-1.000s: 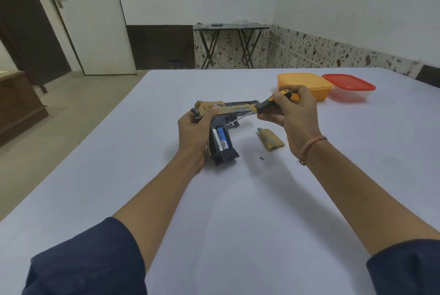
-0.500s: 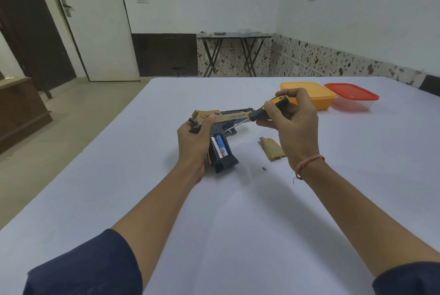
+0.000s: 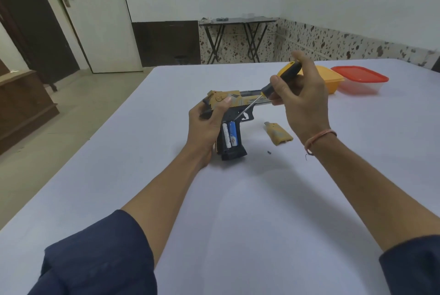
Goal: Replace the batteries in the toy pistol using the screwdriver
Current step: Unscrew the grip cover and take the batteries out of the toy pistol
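Left hand: the left hand [image 3: 206, 125] is wrapped around the back of the toy pistol [image 3: 238, 100], with the thumb on its tan top. It holds the toy steady.
Right hand: the right hand [image 3: 301, 100] is curled around the handle of the screwdriver [image 3: 266, 89]. A thin band [image 3: 320, 137] is on that wrist.
Screwdriver: its thin metal end points down at the top of the batteries [image 3: 229, 134]. I cannot tell if it touches them.
Toy pistol: it is in the middle of the table [image 3: 238, 211], near the far side. The bottom of its grip seems to sit on the cloth. The grip is open, and two batteries lie side by side in it, one white and one blue.
What has changed: a second ago the screwdriver lay low and flat along the top of the toy. Now its handle is lifted high and the tip is tipped down at the batteries.
What that means: I think the person is about to push the old batteries out with the tip. They are not out yet, so the job is near the middle.
Cover: the tan cover [image 3: 278, 134] lies on the cloth just right of the toy.
Screw: the small dark screw [image 3: 269, 152] lies near the cover. It could roll off and get lost.
Boxes: a yellow box [image 3: 334, 84] and a box with a red lid [image 3: 359, 75] sit farther back on the right.
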